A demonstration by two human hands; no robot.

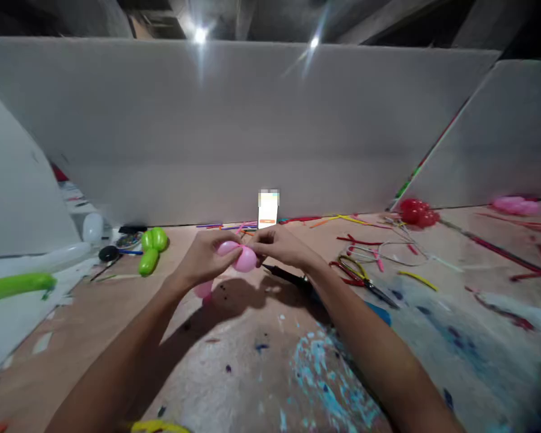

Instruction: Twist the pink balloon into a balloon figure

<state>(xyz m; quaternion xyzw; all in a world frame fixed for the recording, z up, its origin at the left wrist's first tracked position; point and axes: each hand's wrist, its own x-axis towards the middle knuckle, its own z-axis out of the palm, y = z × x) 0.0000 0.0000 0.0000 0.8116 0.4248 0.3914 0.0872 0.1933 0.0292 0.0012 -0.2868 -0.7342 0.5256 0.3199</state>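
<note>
Both hands, left (206,255) and right (280,245), pinch a pink balloon (238,255) above the paint-stained surface (261,355); scissors (359,278) and green balloon (152,248) nearby; card (268,208) writing illegible.

Green balloon (152,248) left; scissors (359,278), red balloon cluster (418,212) right, probably.

I read this as craft workshop booth: paint-stained worktable (261,361) walled by grey partition boards (252,132); uninflated modelling balloons (365,231) strewn near table's back edge, scissors (360,278) right of centre, green twisted balloon (151,248) on table's left.
</note>
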